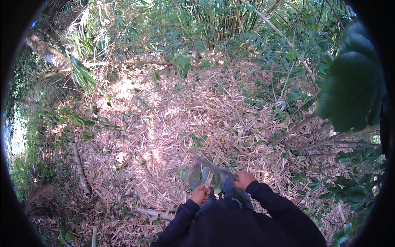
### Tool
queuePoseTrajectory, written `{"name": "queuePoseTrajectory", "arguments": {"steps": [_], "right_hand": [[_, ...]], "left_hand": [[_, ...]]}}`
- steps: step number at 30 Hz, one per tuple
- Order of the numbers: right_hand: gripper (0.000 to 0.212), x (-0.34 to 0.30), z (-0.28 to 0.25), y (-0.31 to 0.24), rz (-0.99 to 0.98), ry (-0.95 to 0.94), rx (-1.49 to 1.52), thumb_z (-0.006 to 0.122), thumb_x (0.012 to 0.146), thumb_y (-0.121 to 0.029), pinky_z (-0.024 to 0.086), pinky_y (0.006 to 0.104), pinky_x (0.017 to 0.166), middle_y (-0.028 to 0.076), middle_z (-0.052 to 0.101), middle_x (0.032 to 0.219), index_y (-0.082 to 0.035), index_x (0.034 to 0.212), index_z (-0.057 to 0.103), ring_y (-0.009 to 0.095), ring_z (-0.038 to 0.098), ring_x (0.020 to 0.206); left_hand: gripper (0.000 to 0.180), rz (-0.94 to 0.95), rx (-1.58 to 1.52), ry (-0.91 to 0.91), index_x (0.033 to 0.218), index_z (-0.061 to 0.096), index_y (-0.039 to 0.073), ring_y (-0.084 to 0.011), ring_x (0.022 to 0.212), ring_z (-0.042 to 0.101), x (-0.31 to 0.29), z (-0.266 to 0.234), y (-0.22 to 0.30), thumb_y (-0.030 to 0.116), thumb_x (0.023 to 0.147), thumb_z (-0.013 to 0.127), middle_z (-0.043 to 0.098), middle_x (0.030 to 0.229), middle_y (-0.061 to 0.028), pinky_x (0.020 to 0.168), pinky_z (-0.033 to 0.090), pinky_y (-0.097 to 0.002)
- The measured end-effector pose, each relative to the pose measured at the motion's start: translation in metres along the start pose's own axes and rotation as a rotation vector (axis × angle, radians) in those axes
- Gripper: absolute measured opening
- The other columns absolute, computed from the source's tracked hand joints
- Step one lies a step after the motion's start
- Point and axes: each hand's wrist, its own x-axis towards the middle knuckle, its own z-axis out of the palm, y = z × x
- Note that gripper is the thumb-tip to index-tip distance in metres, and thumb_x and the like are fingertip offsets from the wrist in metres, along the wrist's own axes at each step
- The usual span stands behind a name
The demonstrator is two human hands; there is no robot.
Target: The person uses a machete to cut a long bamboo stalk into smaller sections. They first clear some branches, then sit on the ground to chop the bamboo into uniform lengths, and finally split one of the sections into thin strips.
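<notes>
My left hand [200, 195] is closed around the lower end of a pale, narrow strip of wood or split bamboo [209, 180], which slants up and away from me. In my right hand [245, 180] is the handle of a long knife [223, 171], like a machete, with a dark blade that points left. The blade crosses the strip near its middle; whether the two touch, I cannot tell. Both hands are low in front of my body, above my legs and shoes.
Dry fallen leaves [164, 119] cover the ground. A large green leaf [349, 90] hangs close on the right, above bare branches [304, 144]. A fallen pole [144, 62] lies beyond, before dense bamboo stems [234, 22]. A short log [154, 213] lies at my left.
</notes>
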Motion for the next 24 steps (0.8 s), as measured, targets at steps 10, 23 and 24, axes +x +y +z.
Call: {"name": "queuePoseTrajectory", "arguments": {"steps": [10, 23, 24], "right_hand": [[0.029, -0.016, -0.008, 0.007, -0.128, 0.005, -0.058, 0.061, 0.073, -0.041, 0.051, 0.0486, 0.065, 0.015, 0.064, 0.073, -0.015, 0.087, 0.062, 0.035, 0.064, 0.073], [0.023, -0.004, -0.007, -0.002, -0.064, 0.138, -0.032, 0.064, 0.072, -0.035, 0.051, 0.0486, 0.061, 0.016, 0.062, 0.067, -0.014, 0.081, 0.06, 0.036, 0.063, 0.065], [0.023, -0.004, -0.003, -0.006, -0.056, 0.181, -0.035, 0.065, 0.072, -0.035, 0.05, 0.0485, 0.061, 0.016, 0.062, 0.066, -0.014, 0.08, 0.06, 0.037, 0.063, 0.066]], "left_hand": [[0.02, 0.033, -0.016, -0.064, 0.11, 0.051, 0.004, -0.0057, 0.046, 0.036, -0.017, 0.013, 0.014, 0.016, 0.097, 0.039, 0.043, 0.068, 0.0019, 0.038, 0.028, -0.0185], [0.02, 0.116, 0.031, 0.011, 0.107, 0.052, 0.005, -0.0063, 0.044, 0.033, -0.028, 0.018, 0.037, 0.017, 0.097, 0.039, 0.042, 0.067, 0.0014, 0.038, 0.026, -0.021], [0.022, 0.133, 0.027, 0.02, 0.11, 0.052, 0.004, -0.0062, 0.044, 0.032, -0.025, 0.018, 0.036, 0.017, 0.098, 0.039, 0.042, 0.067, 0.0015, 0.038, 0.026, -0.021]]}}
